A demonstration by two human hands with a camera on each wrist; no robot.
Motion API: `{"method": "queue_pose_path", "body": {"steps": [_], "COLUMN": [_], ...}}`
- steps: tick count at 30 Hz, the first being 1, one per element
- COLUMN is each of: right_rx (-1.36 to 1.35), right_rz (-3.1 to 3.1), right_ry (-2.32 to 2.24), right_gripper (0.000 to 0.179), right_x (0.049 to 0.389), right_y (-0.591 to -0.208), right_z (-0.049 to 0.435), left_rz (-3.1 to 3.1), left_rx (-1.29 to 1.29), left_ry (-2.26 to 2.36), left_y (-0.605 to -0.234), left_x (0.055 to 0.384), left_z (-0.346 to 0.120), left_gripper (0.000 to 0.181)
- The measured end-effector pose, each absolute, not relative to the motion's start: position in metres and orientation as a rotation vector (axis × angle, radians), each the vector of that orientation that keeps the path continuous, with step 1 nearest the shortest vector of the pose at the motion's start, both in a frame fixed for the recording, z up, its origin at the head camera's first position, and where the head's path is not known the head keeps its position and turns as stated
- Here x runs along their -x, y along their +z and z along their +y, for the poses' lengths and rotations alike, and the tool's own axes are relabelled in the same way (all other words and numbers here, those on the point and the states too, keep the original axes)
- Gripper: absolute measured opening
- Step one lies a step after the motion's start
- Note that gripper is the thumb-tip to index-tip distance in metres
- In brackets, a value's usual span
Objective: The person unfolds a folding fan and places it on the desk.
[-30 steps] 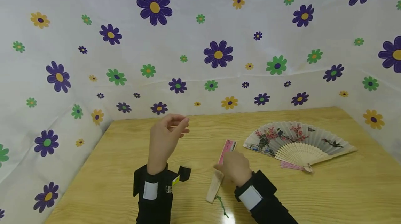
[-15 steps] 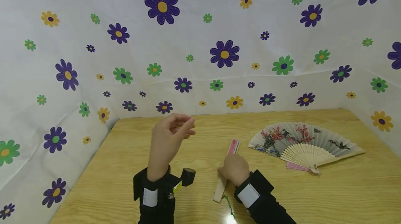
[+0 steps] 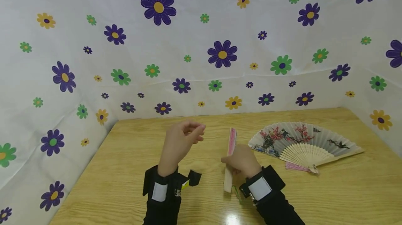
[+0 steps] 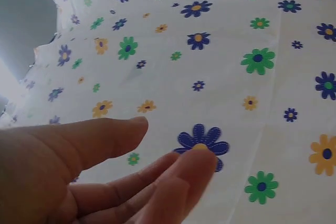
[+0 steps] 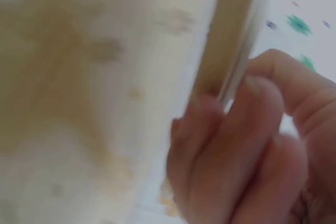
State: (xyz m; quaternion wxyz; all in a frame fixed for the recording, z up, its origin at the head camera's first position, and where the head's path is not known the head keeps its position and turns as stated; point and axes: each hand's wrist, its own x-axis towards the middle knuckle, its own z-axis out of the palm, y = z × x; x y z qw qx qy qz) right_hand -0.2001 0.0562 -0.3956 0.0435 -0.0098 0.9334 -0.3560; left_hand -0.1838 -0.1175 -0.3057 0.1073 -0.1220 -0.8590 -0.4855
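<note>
My right hand (image 3: 243, 160) grips a folded hand fan (image 3: 232, 139) around its middle, just right of the table's centre. The fan has a pink strip along its upper part, pale wood at its lower end, and a green cord (image 3: 237, 195) hanging by that end. In the right wrist view my curled fingers (image 5: 231, 145) close on the fan's pale ribs (image 5: 226, 35). To the left, my left hand (image 3: 179, 144) hovers over the table with fingers loosely bent and nothing in them. The left wrist view shows a gap between its thumb and fingertips.
An opened fan (image 3: 306, 144) with painted blossoms and birds lies on the right of the wooden table (image 3: 119, 169). Its pink tassel (image 3: 296, 166) points left. A white cloth (image 3: 188, 36) with printed flowers stands behind the table and at both sides.
My right hand has closed on the folded fan and raised it from the table, turning it more lengthwise to my view. My left hand has shifted a little to the right.
</note>
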Motion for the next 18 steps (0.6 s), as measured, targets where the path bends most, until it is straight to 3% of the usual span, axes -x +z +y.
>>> {"method": "queue_pose_path", "body": {"steps": [4, 10, 18], "right_rx": [0.018, 0.154, 0.356], "right_rz": [2.859, 2.997, 2.900], "right_ry": [-1.212, -1.192, -1.265], "right_gripper": [0.036, 0.040, 0.029], "right_x": [0.190, 0.172, 0.178], "right_y": [-0.360, -0.337, -0.332], "right_z": [0.063, 0.069, 0.097], "left_rz": [-2.701, -2.754, -2.536], "left_rx": [0.442, 0.669, 0.494], "left_ry": [-1.315, -1.402, -2.030], "left_y": [-0.327, -0.349, -0.360], "left_x": [0.196, 0.201, 0.203], "left_z": [-0.100, -0.069, -0.056], "left_gripper": [0.025, 0.034, 0.028]}}
